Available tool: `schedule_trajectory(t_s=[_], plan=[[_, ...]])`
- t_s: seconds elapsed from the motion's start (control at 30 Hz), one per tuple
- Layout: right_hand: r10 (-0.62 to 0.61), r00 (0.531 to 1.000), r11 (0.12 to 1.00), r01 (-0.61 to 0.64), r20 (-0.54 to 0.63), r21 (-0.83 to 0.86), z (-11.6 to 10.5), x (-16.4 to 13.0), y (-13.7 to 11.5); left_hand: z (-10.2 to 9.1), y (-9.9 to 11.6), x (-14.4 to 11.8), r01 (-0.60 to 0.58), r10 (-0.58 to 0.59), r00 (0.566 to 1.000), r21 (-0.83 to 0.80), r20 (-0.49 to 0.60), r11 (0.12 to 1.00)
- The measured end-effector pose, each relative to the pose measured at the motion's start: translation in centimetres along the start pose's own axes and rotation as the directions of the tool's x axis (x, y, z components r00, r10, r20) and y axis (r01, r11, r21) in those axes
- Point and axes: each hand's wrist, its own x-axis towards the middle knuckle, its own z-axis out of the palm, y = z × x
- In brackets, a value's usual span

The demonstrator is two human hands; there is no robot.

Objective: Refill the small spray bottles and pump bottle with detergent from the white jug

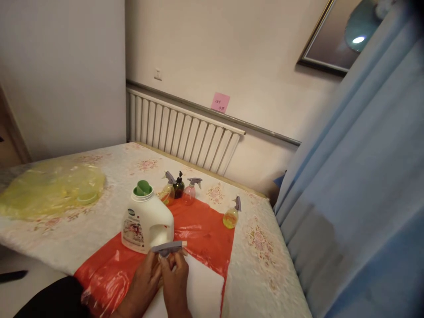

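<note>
Both my hands, left (145, 278) and right (175, 276), grip clamped on grey sprayer head (168, 247), low centre, over white sheet (202, 287). White jug (145, 223), green cap, just behind. Spray bottles (180, 187) beyond, yellow-filled bottle (231, 216) apart at right, on red plastic (202, 232). Bed (265, 260); radiator (179, 132); blue curtain (357, 185). Sprayer's lower part hidden by fingers.

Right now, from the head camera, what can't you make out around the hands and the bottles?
- Left hand and right hand: both hold the grey spray head; whatever hangs below it is hidden behind the fingers.
- White jug: label too small to read.
- Pink note: writing too small.
- Three small bottles: they overlap, contents unclear.
- Forearms: cut off by the bottom edge.
</note>
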Motion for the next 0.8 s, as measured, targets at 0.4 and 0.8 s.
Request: schedule_trajectory(t_s=[0.4, 0.8], plan=[[-0.165, 0.983, 0.982, 0.157, -0.081, -0.101, -0.2, -0.1, -0.4, 0.3, -0.5, 0.0, -0.001, 0.000, 1.000, -0.026, -0.013, 1.000], [-0.021, 0.974, 1.000, 0.019, -0.224, -0.012, 1.5, -0.4, 0.0, 0.6, -0.3, 0.3, -0.010, 0.010, 0.996, 0.002, -0.088, 1.000]])
